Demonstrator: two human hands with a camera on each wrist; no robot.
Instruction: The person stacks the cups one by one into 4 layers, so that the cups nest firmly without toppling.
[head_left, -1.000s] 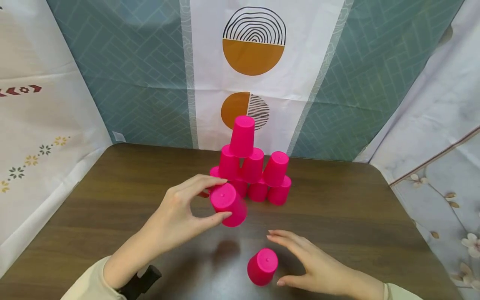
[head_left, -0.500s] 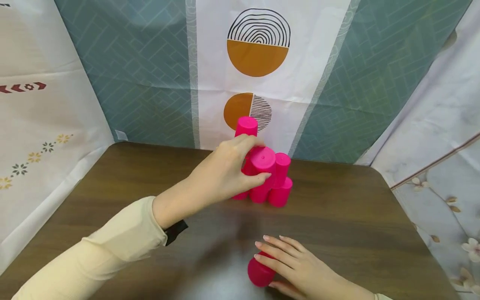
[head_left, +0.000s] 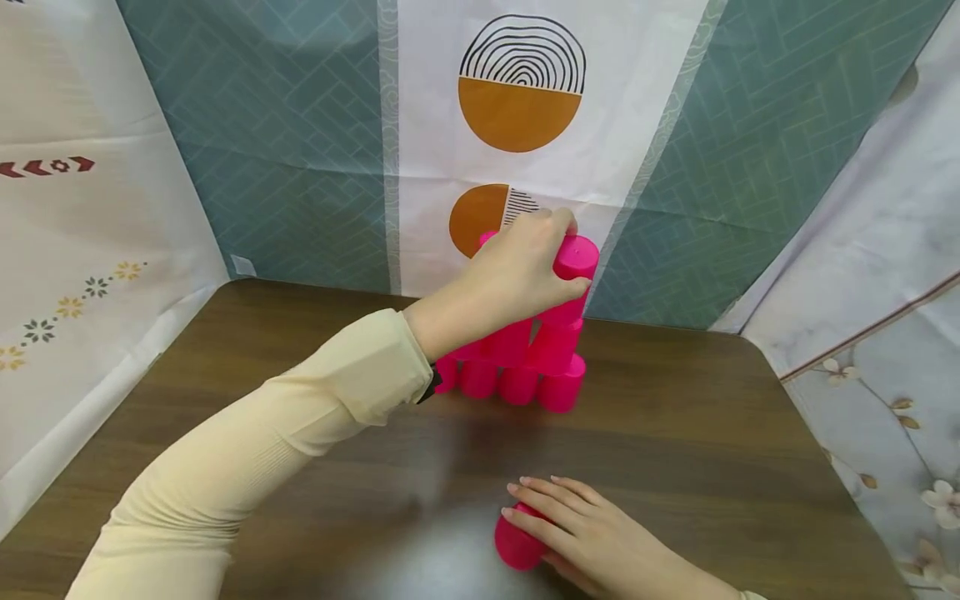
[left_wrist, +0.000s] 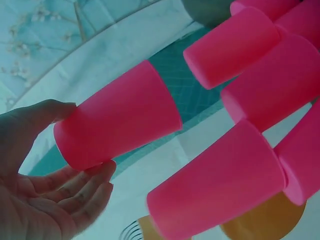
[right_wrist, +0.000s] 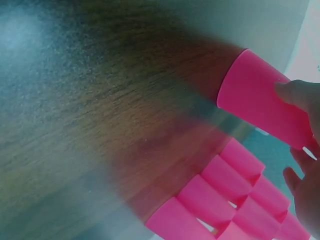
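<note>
Left hand [head_left: 525,267]: raised at the top of the cup pyramid [head_left: 517,367], fingers and thumb curled round a pink cup [head_left: 573,265] held upside down, base uppermost; the left wrist view shows thumb on one side of the held cup [left_wrist: 117,117] near its base and fingertips [left_wrist: 102,172] on the other.

Table [head_left: 712,433]: dark wood grain, bearing the pyramid toward its far edge.

Cup pyramid: pink cups, all inverted, in tiers; four show in the bottom row, upper tiers partly hidden behind the left hand. The held cup sits at the pyramid's upper right, right above the cup below; whether it touches cannot be told.

Backdrop [head_left: 300,167]: teal patterned cloth behind the pyramid, with a white panel bearing orange-and-black half-circle motifs [head_left: 521,83].

Right hand [head_left: 592,533]: well in front of the pyramid, near the table's front edge, fingers laid loosely curved over a second pink cup [head_left: 517,542].

Second pink cup: standing inverted on the table under the right hand, apart from the pyramid; also seen in the right wrist view [right_wrist: 262,105].
</note>
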